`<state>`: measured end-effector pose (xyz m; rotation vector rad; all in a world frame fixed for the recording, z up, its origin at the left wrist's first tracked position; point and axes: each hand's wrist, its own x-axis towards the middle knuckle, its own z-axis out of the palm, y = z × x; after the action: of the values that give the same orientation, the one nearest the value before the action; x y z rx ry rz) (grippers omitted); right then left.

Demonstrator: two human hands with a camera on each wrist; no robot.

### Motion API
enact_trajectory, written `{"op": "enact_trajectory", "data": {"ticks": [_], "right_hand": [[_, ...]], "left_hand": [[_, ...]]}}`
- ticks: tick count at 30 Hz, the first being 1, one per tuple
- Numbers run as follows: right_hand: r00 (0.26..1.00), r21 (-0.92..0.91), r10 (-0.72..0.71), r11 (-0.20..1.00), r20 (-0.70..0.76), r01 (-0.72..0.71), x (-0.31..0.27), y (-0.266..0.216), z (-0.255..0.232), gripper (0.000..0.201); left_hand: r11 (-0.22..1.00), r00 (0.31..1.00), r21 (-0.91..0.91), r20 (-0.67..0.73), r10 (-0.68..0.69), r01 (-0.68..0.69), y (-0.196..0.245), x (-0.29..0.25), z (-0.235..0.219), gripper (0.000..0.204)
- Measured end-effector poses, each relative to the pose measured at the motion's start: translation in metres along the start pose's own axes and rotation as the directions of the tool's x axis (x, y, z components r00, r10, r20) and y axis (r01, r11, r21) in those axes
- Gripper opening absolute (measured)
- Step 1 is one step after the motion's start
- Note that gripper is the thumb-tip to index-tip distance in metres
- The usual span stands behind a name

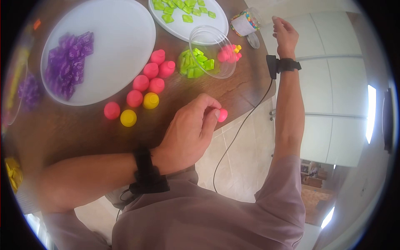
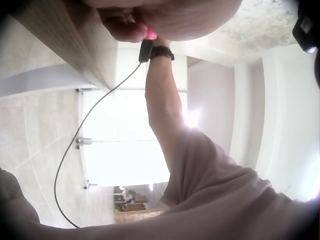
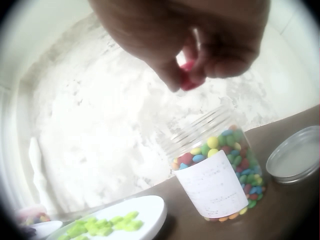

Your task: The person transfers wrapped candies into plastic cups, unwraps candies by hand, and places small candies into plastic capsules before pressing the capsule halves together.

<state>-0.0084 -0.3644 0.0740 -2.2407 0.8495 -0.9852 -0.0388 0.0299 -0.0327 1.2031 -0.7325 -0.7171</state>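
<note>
My left hand (image 1: 189, 131) pinches a small pink piece (image 1: 223, 115) between thumb and fingers, over the table's near edge; a bit of that pink shows in the left wrist view. My right hand (image 1: 286, 37) is raised beside a clear jar (image 1: 245, 24) of colourful candies. In the right wrist view its fingertips pinch a small red piece (image 3: 189, 76) above the open, tilted-looking jar (image 3: 215, 185), which bears a white label. Several pink bottle-shaped pieces (image 1: 141, 83) and two yellow ones (image 1: 128, 118) stand on the wooden table (image 1: 91, 133).
A white plate (image 1: 112, 54) holds purple wrapped pieces; another white plate (image 1: 221, 21) holds green ones. Green pieces (image 1: 195, 64) lie beside a clear bowl (image 1: 218, 68). The jar's lid (image 1: 253, 41) lies near it. A black cable (image 1: 235, 139) hangs from the right wrist.
</note>
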Motion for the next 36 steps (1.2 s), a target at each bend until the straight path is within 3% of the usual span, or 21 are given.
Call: {"op": "enact_trajectory", "data": {"ticks": [1, 3, 4, 6, 7, 9, 10, 12, 14, 16, 17, 18, 21, 22, 24, 25, 27, 28, 30, 34, 36], "right_hand": [[1.0, -0.004, 0.004, 1.0, 0.001, -0.004, -0.001, 0.002, -0.001, 0.044], [0.97, -0.183, 0.046, 0.983, 0.239, -0.002, -0.001, 0.004, -0.002, 0.043], [0.97, -0.183, 0.048, 0.983, 0.237, -0.003, -0.003, 0.004, -0.002, 0.043], [0.999, 0.004, -0.03, 1.0, -0.016, 0.03, -0.004, 0.003, 0.002, 0.042], [1.0, 0.003, -0.027, 1.0, -0.017, 0.027, -0.004, 0.005, 0.002, 0.042], [0.971, -0.037, 0.079, 0.997, 0.228, -0.072, -0.005, 0.006, 0.001, 0.04], [0.971, -0.037, 0.08, 0.997, 0.227, -0.073, -0.006, 0.005, 0.0, 0.04], [0.998, 0.105, -0.027, 0.994, -0.062, 0.033, -0.006, 0.003, 0.001, 0.039], [0.993, 0.011, -0.098, 0.995, -0.058, 0.099, -0.008, 0.011, 0.0, 0.038], [0.987, -0.035, 0.01, 0.999, 0.157, -0.004, -0.015, 0.001, -0.001, 0.039], [0.992, 0.187, 0.083, 0.977, 0.096, -0.1, -0.018, -0.004, -0.004, 0.035], [0.991, 0.19, 0.081, 0.977, 0.102, -0.1, -0.021, -0.007, -0.007, 0.035], [0.94, 0.662, 0.175, 0.672, 0.294, -0.332, -0.049, -0.022, -0.02, 0.025], [0.94, 0.661, 0.179, 0.673, 0.29, -0.332, -0.068, -0.027, -0.023, 0.025], [0.829, 0.753, 0.121, 0.363, 0.547, -0.549, -0.11, -0.034, -0.029, 0.031], [0.829, 0.753, 0.129, 0.36, 0.545, -0.551, -0.133, -0.038, -0.03, 0.031], [0.741, 0.706, 0.075, 0.251, 0.668, -0.662, -0.175, -0.041, -0.033, 0.04], [0.742, 0.708, 0.083, 0.245, 0.665, -0.662, -0.187, -0.039, -0.034, 0.04], [0.705, 0.675, -0.116, 0.434, 0.699, -0.597, -0.212, -0.032, -0.039, 0.047], [0.651, 0.625, -0.16, 0.517, 0.742, -0.585, -0.231, -0.026, -0.05, 0.047], [0.682, 0.618, -0.113, 0.549, 0.723, -0.563, -0.237, -0.029, -0.055, 0.045]], "left_hand": [[1.0, 1.0, -0.003, 0.002, -0.004, 0.004, -0.001, -0.001, 0.001, 0.015], [1.0, 1.0, -0.005, -0.01, 0.005, -0.005, -0.001, 0.0, 0.001, 0.015], [1.0, 1.0, -0.004, -0.008, 0.004, -0.004, -0.001, 0.0, 0.001, 0.015], [1.0, 1.0, -0.007, -0.009, -0.011, 0.011, 0.0, 0.0, 0.001, 0.015], [1.0, 1.0, -0.007, -0.006, -0.014, 0.014, 0.001, 0.0, 0.0, 0.015], [0.999, 0.999, -0.017, 0.005, -0.039, 0.04, 0.004, -0.001, 0.0, 0.014], [0.999, 0.999, -0.016, 0.006, -0.04, 0.04, 0.004, -0.001, 0.0, 0.014], [1.0, 1.0, -0.003, 0.003, -0.018, 0.018, 0.003, -0.001, -0.001, 0.015], [1.0, 1.0, -0.011, 0.0, -0.013, 0.013, 0.002, -0.001, 0.0, 0.014], [1.0, 1.0, -0.012, -0.008, 0.0, 0.0, 0.003, 0.0, 0.001, 0.014], [1.0, 1.0, -0.013, -0.01, -0.01, 0.01, 0.004, 0.0, 0.0, 0.014], [1.0, 1.0, -0.015, -0.01, -0.022, 0.022, 0.004, -0.001, 0.0, 0.015], [0.999, 0.999, -0.044, -0.029, 0.027, -0.028, -0.004, -0.001, 0.003, 0.015], [0.999, 0.999, -0.046, -0.024, 0.025, -0.026, -0.002, -0.001, 0.002, 0.015], [0.994, 0.997, -0.089, 0.011, -0.07, 0.071, 0.006, -0.002, -0.001, 0.016], [0.993, 0.997, -0.088, 0.017, -0.076, 0.078, 0.006, -0.002, 0.0, 0.016], [0.988, 0.995, -0.12, 0.023, -0.1, 0.102, 0.005, -0.001, 0.0, 0.016], [0.987, 0.994, -0.117, 0.03, -0.106, 0.109, 0.008, 0.0, 0.0, 0.016], [0.971, 0.987, -0.179, 0.019, -0.16, 0.161, 0.01, -0.001, 0.001, 0.016], [0.97, 0.99, -0.198, 0.048, -0.134, 0.141, 0.009, 0.002, 0.005, 0.015], [0.973, 0.994, -0.204, 0.02, -0.11, 0.112, 0.011, 0.002, 0.006, 0.015]]}}
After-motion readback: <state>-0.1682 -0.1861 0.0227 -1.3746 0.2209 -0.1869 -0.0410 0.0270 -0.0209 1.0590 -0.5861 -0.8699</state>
